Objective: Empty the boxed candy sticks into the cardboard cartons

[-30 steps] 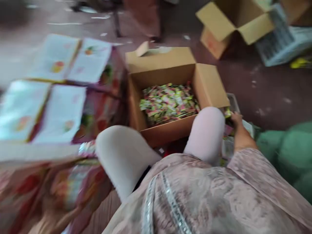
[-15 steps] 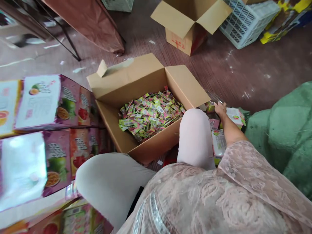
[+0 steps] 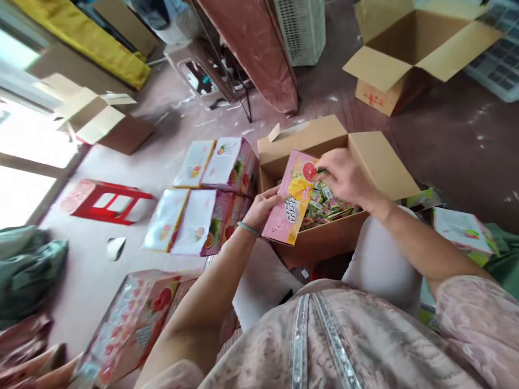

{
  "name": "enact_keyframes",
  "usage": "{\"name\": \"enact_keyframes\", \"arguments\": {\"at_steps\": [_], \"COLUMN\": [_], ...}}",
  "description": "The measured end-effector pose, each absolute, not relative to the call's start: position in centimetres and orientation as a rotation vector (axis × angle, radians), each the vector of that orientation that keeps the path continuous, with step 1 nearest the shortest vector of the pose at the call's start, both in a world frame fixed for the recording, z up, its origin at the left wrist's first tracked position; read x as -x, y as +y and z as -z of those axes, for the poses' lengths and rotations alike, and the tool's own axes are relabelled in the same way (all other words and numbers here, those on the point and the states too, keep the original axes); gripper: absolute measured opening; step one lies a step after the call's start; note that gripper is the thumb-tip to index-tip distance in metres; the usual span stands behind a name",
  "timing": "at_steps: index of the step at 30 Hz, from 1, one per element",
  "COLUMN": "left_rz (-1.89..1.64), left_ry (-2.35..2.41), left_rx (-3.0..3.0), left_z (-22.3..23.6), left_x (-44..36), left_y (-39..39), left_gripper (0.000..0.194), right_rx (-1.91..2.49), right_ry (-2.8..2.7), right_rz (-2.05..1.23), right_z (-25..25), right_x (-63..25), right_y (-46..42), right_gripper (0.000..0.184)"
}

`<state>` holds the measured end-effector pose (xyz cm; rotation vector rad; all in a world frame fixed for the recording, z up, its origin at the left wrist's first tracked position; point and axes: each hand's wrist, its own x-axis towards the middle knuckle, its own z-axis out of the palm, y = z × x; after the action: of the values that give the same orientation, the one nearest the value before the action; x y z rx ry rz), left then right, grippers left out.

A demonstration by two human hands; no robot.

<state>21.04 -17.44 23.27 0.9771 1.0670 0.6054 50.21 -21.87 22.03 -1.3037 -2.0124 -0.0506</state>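
My left hand grips a pink and yellow printed carton by its left side, holding it tilted above a large open cardboard box. Fruit pictures and white lettering cover the carton's face. At the carton's upper right end, my right hand is closed with its fingertips together. A small dark green bit shows at those fingertips; what it is I cannot make out. Under both hands, many small green and pink sachets lie heaped in the cardboard box, partly hidden by the carton.
Stacked fruit-print cartons stand left of the box. A red stool lies on its side farther left. Another open cardboard box and a white crate are beyond. A white-topped carton sits by my right knee.
The view has swung left. My right hand has come from the cartons beside my right knee to above the sachet box. My left hand has come into view with the pink and yellow carton.
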Motion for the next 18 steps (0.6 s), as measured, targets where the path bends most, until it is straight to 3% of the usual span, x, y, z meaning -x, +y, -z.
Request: {"name": "enact_keyframes", "arguments": {"at_steps": [2,7,12,16,18], "left_rz": [-0.542,-0.371,-0.164,-0.04,-0.007], "left_ry": [1.062,1.146,1.184,1.146,1.108], "left_rx": [-0.908,-0.897,-1.092,-1.13,-1.102], "left_z": [-19.7,-13.0,-10.4,-10.3,-10.8], "left_x": [-22.8,-22.7,-23.1,-23.4,-23.3], "left_y": [-16.7,-16.6,-15.5,-14.3,-13.9], "left_gripper": [0.059,0.051,0.031,0.03,0.034], "right_rx": [1.114,1.291,1.261,1.341,1.345], "right_ry": [-2.443,-2.861,-2.977,-2.834,-2.735], "right_rz": [-0.132,-0.414,-0.714,-0.909,-0.932], "right_z": [-22.2,-19.0,-16.9,-15.7,-15.5], "right_x": [-45.1,-42.4,-43.6,-43.7,-43.6], "right_y": [-22.0,-23.0,-22.7,-22.8,-23.1], "right_gripper": [0.021,0.049,0.023,0.004,0.01]}}
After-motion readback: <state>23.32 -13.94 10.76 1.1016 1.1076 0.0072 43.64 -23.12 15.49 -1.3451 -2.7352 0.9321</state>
